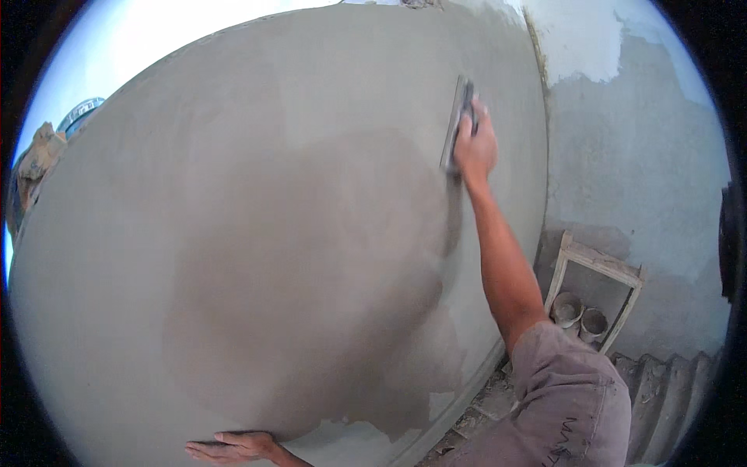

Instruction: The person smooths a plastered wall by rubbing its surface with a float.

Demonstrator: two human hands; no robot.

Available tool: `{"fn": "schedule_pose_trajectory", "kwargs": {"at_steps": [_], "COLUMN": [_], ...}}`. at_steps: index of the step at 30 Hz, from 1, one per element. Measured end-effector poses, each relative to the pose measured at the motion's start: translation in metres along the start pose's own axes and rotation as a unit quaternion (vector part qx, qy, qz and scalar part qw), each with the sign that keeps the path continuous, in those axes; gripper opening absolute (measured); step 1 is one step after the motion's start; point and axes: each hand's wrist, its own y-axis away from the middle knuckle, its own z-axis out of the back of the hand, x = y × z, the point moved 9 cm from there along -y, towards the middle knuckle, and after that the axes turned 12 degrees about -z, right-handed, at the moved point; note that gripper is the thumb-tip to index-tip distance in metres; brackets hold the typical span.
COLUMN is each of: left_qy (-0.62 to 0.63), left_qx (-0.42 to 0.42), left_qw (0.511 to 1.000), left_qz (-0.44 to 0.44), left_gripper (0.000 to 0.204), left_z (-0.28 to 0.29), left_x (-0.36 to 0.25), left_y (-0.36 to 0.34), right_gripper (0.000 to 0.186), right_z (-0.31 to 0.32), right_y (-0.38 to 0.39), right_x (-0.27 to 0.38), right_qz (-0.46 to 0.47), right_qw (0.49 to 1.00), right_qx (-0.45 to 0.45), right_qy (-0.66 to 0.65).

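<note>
A broad grey plastered wall fills most of the head view, with a large darker patch across its middle. High on the right part of this wall, my right hand is closed around the handle of a plastering trowel. The trowel's long narrow blade stands nearly upright, turned toward the plaster; whether its whole face touches cannot be told. Down at the lower edge, my left hand holds nothing. Its fingers are stretched out to the left, near the wall surface.
An adjoining wall, grey with pale patches, meets the plastered one at the right. By it leans a wooden frame, with two dirty pots showing inside. Ridged sheets lie at the lower right. Broken masonry edges the far left.
</note>
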Motion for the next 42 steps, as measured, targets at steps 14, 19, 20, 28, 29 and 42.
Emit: {"fn": "schedule_pose_trajectory", "kwargs": {"at_steps": [14,19,20,28,29,42], "left_qy": [-0.004,0.000,0.000,-0.005,-0.004,0.004], "left_qx": [0.001,0.004,0.006,0.005,0.006,-0.001], "left_qw": [1.000,1.000,1.000,1.000,1.000,1.000], "left_qz": [-0.008,-0.014,-0.011,-0.005,-0.006,0.000], "left_gripper": [0.062,0.061,0.061,0.062,0.062,0.062], "left_z": [-0.001,0.000,0.000,0.000,0.000,0.000], "left_x": [-0.001,-0.001,0.000,0.002,0.001,-0.003], "left_y": [0.002,0.003,0.002,0.002,0.002,0.001], "right_gripper": [0.040,0.040,0.042,0.046,0.048,0.048], "right_z": [-0.043,-0.019,-0.006,0.040,0.027,0.006], "right_y": [-0.004,0.008,0.020,0.120,0.114,0.062], "right_x": [0.253,0.101,0.073,0.054,0.082,0.061], "right_qz": [0.328,0.192,0.184,0.212,0.225,0.184], "right_qw": [0.935,0.974,0.979,0.967,0.961,0.979], "right_qx": [0.072,0.100,0.079,0.090,0.134,0.081], "right_qy": [-0.116,-0.061,-0.044,-0.108,-0.093,-0.034]}}
